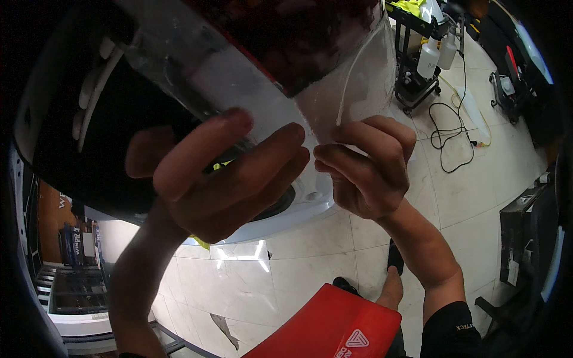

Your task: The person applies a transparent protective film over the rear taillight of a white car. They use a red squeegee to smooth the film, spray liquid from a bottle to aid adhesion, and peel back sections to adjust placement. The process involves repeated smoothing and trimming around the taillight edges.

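A glossy dark red tail light fills the top of the head view, set in a pale car body panel. Clear film with a wrinkled edge appears to lie over the panel beside the light. Down it runs a thin white line, seemingly a cord, ending at my right hand. That hand's fingers are pinched together there; what they grip is too small to make out. My left hand is close to the camera, fingers stretched and apart, their tips just left of the right hand's.
At upper right stands a black cart with white spray bottles. A black cable lies looped on the tiled floor. A red apron hangs below my hands. Boxes and a dark rack stand at left.
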A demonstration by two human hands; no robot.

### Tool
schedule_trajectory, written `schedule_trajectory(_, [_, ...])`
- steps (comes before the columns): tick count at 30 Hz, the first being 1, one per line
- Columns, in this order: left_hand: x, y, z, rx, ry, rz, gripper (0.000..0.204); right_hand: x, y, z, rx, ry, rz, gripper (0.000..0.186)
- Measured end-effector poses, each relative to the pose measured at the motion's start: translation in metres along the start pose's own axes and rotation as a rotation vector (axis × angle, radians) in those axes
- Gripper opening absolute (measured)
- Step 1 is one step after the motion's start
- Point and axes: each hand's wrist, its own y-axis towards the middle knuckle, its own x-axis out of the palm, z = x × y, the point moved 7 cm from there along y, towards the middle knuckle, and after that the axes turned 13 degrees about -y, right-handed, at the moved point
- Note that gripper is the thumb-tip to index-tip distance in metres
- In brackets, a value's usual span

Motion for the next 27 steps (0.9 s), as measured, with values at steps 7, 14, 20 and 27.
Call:
schedule_trajectory(7, [-0.003,-0.001,-0.013,0.165,-0.019,-0.061,0.037,0.009,-0.002,-0.006,-0.081,0.055,-0.036,0.03])
schedule_trajectory(14, [0.008,-0.009,-0.014,0.115,-0.071,-0.005,0.037,0.012,-0.003,-0.002,-0.13,0.046,-0.102,0.039])
schedule_trajectory(20, [0.006,-0.009,-0.02,0.14,-0.081,-0.037,0.036,0.016,0.001,-0.01,-0.214,0.031,-0.163,0.042])
schedule_trajectory(27, [0.008,-0.003,-0.019,0.134,-0.064,0.023,0.04,0.017,0.001,-0.006,-0.138,0.028,-0.16,0.045])
